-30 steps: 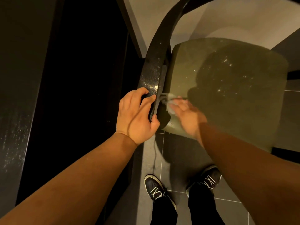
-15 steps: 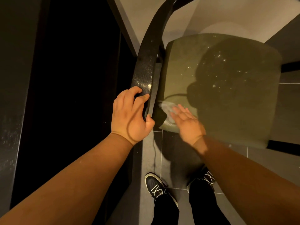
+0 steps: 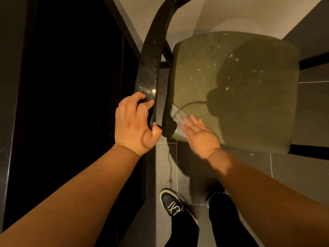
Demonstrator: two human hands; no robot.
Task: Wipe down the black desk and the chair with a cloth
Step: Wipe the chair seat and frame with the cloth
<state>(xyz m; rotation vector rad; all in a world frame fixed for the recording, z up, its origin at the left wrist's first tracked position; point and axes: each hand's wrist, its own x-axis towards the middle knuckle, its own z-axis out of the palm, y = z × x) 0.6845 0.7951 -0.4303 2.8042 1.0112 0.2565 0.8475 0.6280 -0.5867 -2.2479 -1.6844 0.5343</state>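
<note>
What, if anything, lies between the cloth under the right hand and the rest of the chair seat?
Nothing visible. The right hand presses the cloth flat on the seat's near corner; the seat beyond holds only shadow and specks. The left hand grips the back rail, off the seat.

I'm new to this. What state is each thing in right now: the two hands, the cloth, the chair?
left hand: grips the chair rail, fingers curled round it.
right hand: fingers straight, pressing on the cloth.
cloth: lying on the near corner of the seat, partly under the fingers.
chair rail: black, held, bright specks on it.
seat: olive, dotted with bright specks, partly in shadow.
</note>
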